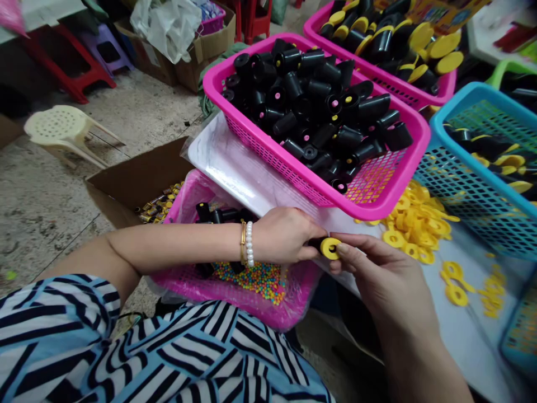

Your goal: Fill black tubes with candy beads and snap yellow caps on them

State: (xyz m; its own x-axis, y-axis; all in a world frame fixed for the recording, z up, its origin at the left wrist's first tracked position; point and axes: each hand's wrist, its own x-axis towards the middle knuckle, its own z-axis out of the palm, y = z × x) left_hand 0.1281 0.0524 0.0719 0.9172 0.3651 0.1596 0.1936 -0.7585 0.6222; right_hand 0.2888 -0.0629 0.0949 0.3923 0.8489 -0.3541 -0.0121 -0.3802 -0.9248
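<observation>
My left hand (287, 235), with a pearl bracelet and a gold bangle at its wrist, is closed on a small black plastic tube (315, 243), mostly hidden in its fingers. A yellow plastic ring (330, 248) sits at the tube's near end. Thumb and fingers of my right hand (381, 268) pinch that ring from the right; whether it is seated on the tube I cannot tell. Below my left forearm is a plastic-lined pink basket (277, 319) with small coloured beads (251, 280) and several black tubes. Loose yellow rings (419, 218) lie heaped on the white table right of my hands.
Ahead stands a large pink basket (289, 187) full of black tubes. Another pink basket (448, 89) and a blue basket (474, 179) hold black parts with yellow discs. At left are an open cardboard box (142, 173) and a cream stool (61, 126) on the floor.
</observation>
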